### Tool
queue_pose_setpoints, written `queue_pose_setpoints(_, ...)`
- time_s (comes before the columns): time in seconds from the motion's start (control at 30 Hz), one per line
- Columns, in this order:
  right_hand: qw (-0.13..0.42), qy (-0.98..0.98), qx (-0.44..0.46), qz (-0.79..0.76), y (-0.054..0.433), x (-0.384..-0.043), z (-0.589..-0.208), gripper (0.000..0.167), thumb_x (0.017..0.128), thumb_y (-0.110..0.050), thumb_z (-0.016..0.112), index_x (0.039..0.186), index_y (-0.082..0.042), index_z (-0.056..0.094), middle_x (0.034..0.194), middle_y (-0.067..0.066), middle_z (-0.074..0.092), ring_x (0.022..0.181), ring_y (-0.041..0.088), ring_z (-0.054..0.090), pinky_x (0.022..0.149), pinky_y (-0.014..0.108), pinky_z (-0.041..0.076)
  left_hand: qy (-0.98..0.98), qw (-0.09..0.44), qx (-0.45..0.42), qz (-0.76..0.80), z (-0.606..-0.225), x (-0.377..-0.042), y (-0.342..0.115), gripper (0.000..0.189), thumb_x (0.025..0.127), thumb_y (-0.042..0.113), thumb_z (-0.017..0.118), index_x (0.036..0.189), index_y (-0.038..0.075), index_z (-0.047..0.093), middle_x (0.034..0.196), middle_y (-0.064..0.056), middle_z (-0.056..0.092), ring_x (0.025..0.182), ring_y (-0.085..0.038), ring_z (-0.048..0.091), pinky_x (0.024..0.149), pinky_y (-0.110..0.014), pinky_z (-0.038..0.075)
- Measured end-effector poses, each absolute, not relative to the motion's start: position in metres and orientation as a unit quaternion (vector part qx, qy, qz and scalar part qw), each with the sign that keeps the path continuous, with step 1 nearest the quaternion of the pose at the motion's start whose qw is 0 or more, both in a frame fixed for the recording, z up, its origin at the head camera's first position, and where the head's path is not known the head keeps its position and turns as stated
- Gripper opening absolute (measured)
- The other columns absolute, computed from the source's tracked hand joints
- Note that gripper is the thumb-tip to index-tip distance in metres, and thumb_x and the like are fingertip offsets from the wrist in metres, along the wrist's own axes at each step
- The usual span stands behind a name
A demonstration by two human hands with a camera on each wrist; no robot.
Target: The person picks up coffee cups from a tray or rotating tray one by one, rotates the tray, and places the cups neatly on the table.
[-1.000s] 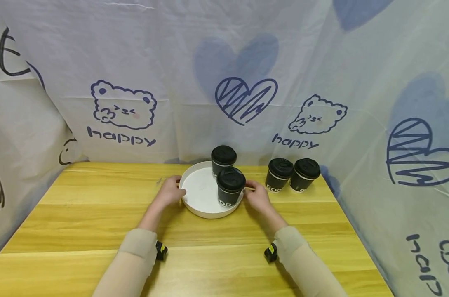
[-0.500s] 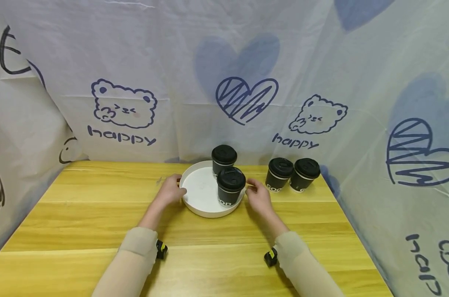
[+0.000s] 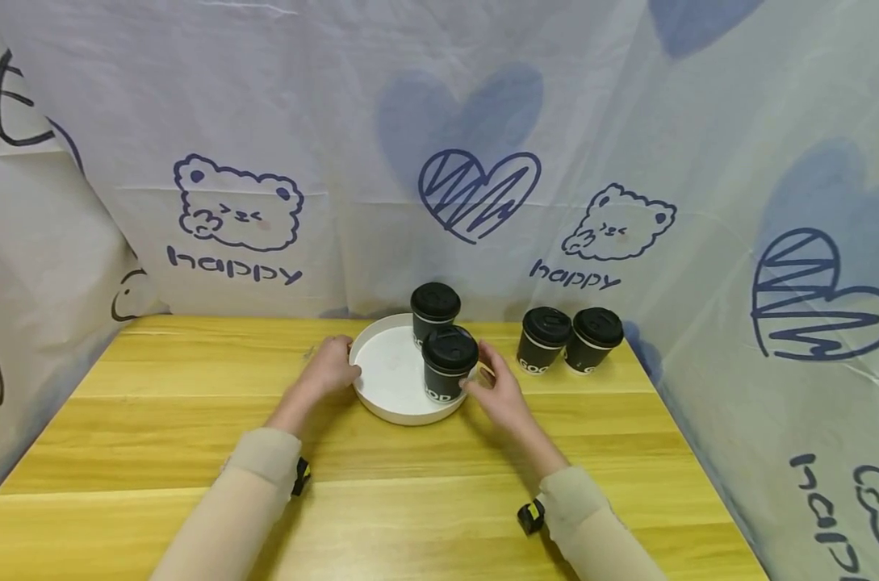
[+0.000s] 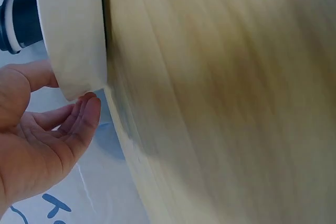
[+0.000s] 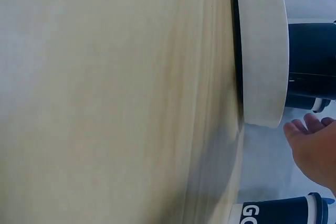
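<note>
White tray (image 3: pixel 387 373) separates left hand (image 3: pixel 332 368), pinching it, from right hand (image 3: pixel 503 392), relaxed, seemingly empty.

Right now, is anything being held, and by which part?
The left hand pinches the white tray by its left rim. The right hand is beside the near cup, not gripping it.

The table in front of me has a yellow wood-grain top (image 3: pixel 410 500), its streaks and pale seams running from my left to my right. Near the middle of its far edge I see a round, shallow white tray (image 3: pixel 388 373) with a low wall, bottom down on the wood. To my right, by the far corner, two tapered black lidded cups (image 3: pixel 537 352) with white lettering stand upright, close together; I can't tell whether they touch.
</note>
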State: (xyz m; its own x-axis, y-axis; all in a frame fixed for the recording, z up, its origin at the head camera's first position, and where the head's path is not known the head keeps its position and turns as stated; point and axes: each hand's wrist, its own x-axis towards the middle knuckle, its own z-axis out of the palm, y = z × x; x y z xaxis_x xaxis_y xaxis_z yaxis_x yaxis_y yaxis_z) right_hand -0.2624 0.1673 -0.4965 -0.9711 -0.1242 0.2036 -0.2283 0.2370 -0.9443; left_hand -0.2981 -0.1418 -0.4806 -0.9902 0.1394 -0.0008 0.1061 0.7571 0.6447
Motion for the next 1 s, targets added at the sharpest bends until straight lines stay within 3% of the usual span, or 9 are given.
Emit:
queue_pose_setpoints(0.13,0.022,-0.802,0.098,0.589,0.165,-0.262,-0.495,0.087,0.088,-0.011,0.079,0.159,0.004,0.031,0.161,0.024,0.038,0.149,0.039,0.036,0.124,0.047,0.029,0.948,0.031,0.072,0.310,-0.481,-0.299,-0.143,0.050,0.087,0.007,0.066,0.130,-0.018,0.057,0.125,-0.034,0.058,0.112,-0.042,0.057,0.103,-0.056,0.048)
queue_pose_setpoints(0.3,0.014,-0.823,0.090,0.561,0.162,-0.265,-0.495,0.092,0.084,-0.018,0.086,0.158,-0.001,0.035,0.159,0.020,0.042,0.146,0.037,0.041,0.123,0.046,0.032,0.958,0.034,0.080,0.272,-0.481,-0.301,-0.145,0.049,0.090,0.013,0.067,0.128,-0.015,0.058,0.123,-0.031,0.060,0.107,-0.040,0.059,0.101,-0.058,0.048)
queue_pose_setpoints(0.47,0.020,-0.835,0.082,0.543,0.161,-0.269,-0.499,0.093,0.080,-0.021,0.090,0.157,-0.005,0.040,0.159,0.017,0.044,0.148,0.036,0.041,0.123,0.047,0.032,0.964,0.042,0.087,0.247,-0.480,-0.302,-0.147,0.051,0.091,0.018,0.066,0.131,-0.014,0.056,0.125,-0.030,0.060,0.108,-0.041,0.059,0.105,-0.061,0.046)
queue_pose_setpoints(0.7,0.029,-0.836,0.093,0.541,0.156,-0.270,-0.497,0.091,0.077,-0.023,0.093,0.153,-0.004,0.046,0.154,0.016,0.051,0.145,0.034,0.045,0.123,0.048,0.032,0.971,0.039,0.112,0.209,-0.483,-0.306,-0.150,0.051,0.091,0.023,0.066,0.126,-0.013,0.056,0.121,-0.026,0.059,0.105,-0.038,0.059,0.100,-0.057,0.050)
queue_pose_setpoints(1.0,0.023,-0.829,0.093,0.551,0.152,-0.271,-0.497,0.079,0.077,-0.015,0.092,0.145,-0.004,0.052,0.140,0.016,0.062,0.132,0.034,0.057,0.114,0.047,0.044,0.978,0.003,0.162,0.134,-0.484,-0.307,-0.155,0.046,0.090,0.027,0.065,0.117,-0.010,0.059,0.113,-0.022,0.061,0.103,-0.038,0.059,0.100,-0.053,0.050)
